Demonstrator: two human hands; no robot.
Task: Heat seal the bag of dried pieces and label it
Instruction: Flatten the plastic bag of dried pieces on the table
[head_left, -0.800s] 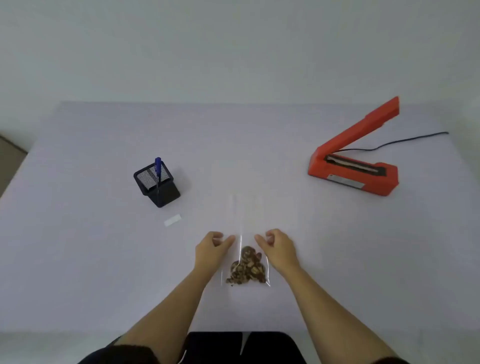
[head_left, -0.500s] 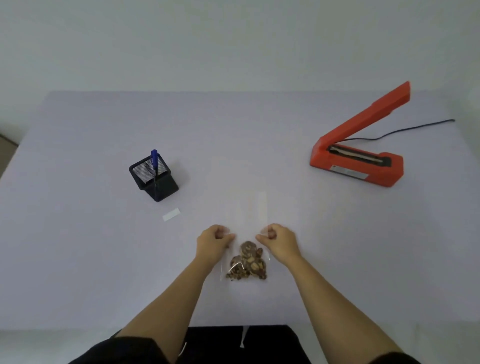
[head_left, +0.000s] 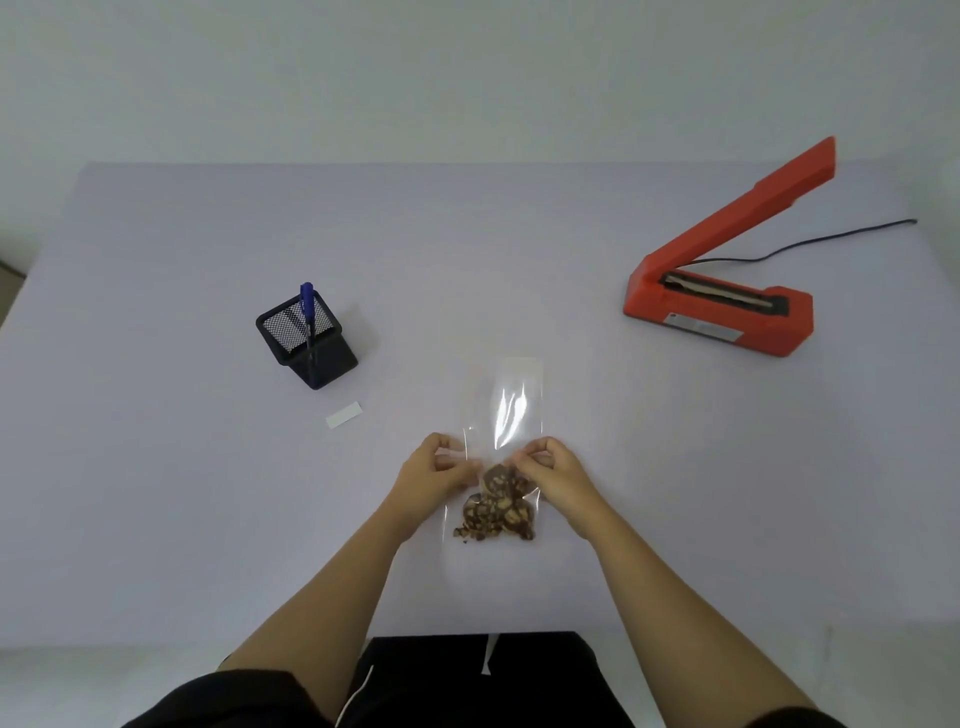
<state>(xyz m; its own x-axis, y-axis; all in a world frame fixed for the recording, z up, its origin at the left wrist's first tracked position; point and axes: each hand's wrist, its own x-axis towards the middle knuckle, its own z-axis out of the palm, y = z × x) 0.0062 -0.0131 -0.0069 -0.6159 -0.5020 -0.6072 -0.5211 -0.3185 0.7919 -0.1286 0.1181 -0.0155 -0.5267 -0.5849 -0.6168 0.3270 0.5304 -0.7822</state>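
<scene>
both hands are pinching the clear bag (head_left: 506, 415) at its side edges, just above the dried pieces (head_left: 496, 506). left hand (head_left: 434, 478) is gripping the left edge, fingers curled in, thumb and forefinger closed on the film. right hand (head_left: 553, 475) is doing the same on the right edge, fingers bunched. the bag is lying lengthwise on the table (head_left: 208, 519), near the front centre, its empty top part pointing away from the person and catching glare. can't tell whether that top part is lifting off the table or lying flat. the pieces are sitting bunched at the bag's near end, between the two wrists.

the sealer (head_left: 719, 306), orange, is sitting well apart at the far right with its arm raised open; its cord (head_left: 831, 239) is running off to the right behind it. a black mesh pen cup (head_left: 306, 340) is standing to the left with a blue pen (head_left: 307, 312) sticking up out of it. a small white label (head_left: 344, 414) is lying flat just in front of the cup, apart from the bag.
</scene>
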